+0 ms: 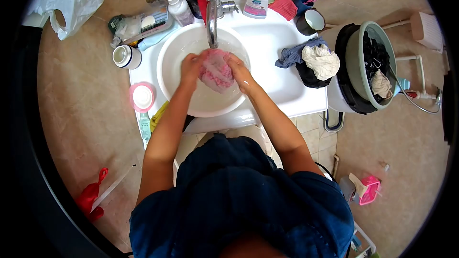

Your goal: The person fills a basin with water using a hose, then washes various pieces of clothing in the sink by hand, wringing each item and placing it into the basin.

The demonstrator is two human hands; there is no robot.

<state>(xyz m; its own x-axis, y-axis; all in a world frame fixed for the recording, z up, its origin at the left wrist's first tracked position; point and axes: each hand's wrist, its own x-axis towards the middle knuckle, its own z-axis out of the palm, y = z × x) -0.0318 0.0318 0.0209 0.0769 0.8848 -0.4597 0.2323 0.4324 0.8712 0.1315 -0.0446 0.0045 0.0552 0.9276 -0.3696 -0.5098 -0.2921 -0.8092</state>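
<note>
A wet pink cloth is stretched between my two hands under the metal faucet. My left hand grips its left edge, fingers curled. On the other side, my right hand holds the right edge, with a small white fleck, perhaps foam, near the wrist. Both hands are over a round white basin with cloudy water in it, and the cloth is at or just above the water. Which garment the cloth is, I cannot make out.
Crumpled white, blue and black clothes lie on the counter's right side. A white bottle and a pump bottle stand behind. An open jar is at left. A grey-green tub with dark clothes stands at right.
</note>
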